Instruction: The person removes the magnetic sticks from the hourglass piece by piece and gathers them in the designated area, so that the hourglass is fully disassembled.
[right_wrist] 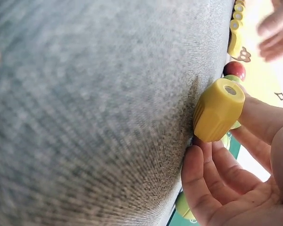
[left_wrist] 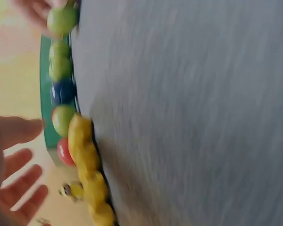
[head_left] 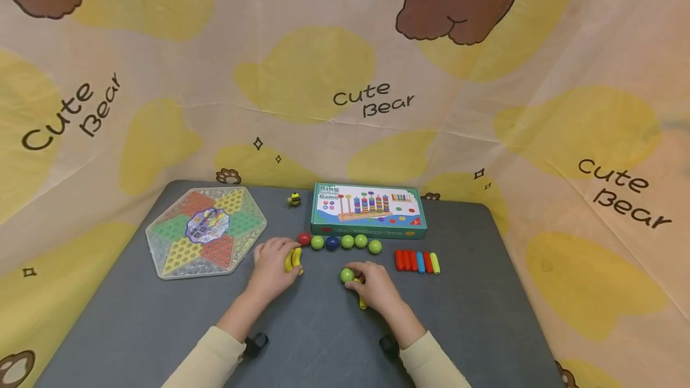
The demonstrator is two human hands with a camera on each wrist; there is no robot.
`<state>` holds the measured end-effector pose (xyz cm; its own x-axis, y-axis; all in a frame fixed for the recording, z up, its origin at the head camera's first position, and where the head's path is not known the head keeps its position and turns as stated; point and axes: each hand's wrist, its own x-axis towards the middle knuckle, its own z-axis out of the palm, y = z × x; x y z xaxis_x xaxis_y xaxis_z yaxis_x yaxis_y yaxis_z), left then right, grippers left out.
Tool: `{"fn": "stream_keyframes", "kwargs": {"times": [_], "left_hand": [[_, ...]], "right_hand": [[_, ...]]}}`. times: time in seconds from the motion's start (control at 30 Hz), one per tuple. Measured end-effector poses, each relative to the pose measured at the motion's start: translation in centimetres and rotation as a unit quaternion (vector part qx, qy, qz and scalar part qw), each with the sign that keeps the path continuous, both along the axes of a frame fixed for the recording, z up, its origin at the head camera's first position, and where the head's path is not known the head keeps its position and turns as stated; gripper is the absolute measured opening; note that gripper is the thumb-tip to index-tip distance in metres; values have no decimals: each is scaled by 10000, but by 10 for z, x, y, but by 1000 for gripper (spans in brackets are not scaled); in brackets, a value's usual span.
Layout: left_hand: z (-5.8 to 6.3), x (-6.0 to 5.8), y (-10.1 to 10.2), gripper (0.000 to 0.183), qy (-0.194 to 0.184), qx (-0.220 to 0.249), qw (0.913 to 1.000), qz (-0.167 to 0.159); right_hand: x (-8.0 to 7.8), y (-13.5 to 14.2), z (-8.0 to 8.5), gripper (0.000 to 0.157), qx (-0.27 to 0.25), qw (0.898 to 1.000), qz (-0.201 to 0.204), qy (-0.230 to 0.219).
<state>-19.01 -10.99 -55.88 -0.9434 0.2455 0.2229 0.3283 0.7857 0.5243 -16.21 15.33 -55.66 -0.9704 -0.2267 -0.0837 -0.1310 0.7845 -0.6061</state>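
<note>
In the head view my right hand pinches a green ball between thumb and fingers. A yellow rod lies on the table under that hand. In the right wrist view this yellow rod, with a light round spot on its end, covers most of the ball. My left hand hovers beside curved yellow pieces. The left wrist view shows its fingers spread and apart from the yellow pieces, holding nothing. Beyond both hands runs a row of balls, including red, blue and several green.
Behind the balls lies a Ring Challenge Game box. A hexagonal star-patterned game board is at the left. A small bee figure stands at the back. Red, blue and green rods lie side by side at the right.
</note>
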Motion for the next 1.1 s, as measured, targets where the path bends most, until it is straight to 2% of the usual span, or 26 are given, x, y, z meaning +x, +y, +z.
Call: {"fn": "stream_keyframes", "kwargs": {"times": [0.1,0.2,0.37,0.5,0.57,0.63,0.83,1.0,1.1], "left_hand": [[3,11,11,42,375,198,9991,30],[3,22,24,39,386,331,9985,-181],[-3,40,45,33,-223,235,9972,-671],[-6,55,60,37,-1014,38,9877,-1187],[-8,60,68,41,-1232,-49,9839,-1292],[-9,63,74,43,-1296,-130,9837,-1241],[-11,64,88,44,-1149,-193,9876,-1057],[-12,63,95,36,-1181,-19,9869,-1096],[-12,64,98,28,-1052,21,9892,-1018]], "right_hand": [[0,0,-1,37,-22,10000,-27,30],[-1,-1,-2,36,-54,9999,-65,87],[-1,0,-3,35,-230,9992,-316,8],[-1,1,-2,35,-303,9979,-571,-82],[0,1,-2,35,-311,9974,-641,-57],[0,1,-2,34,-289,9974,-658,-7],[2,0,-2,40,-327,9976,-583,189],[2,1,-2,37,-305,9980,-452,317],[3,3,-1,32,-276,9979,-468,359]]}}
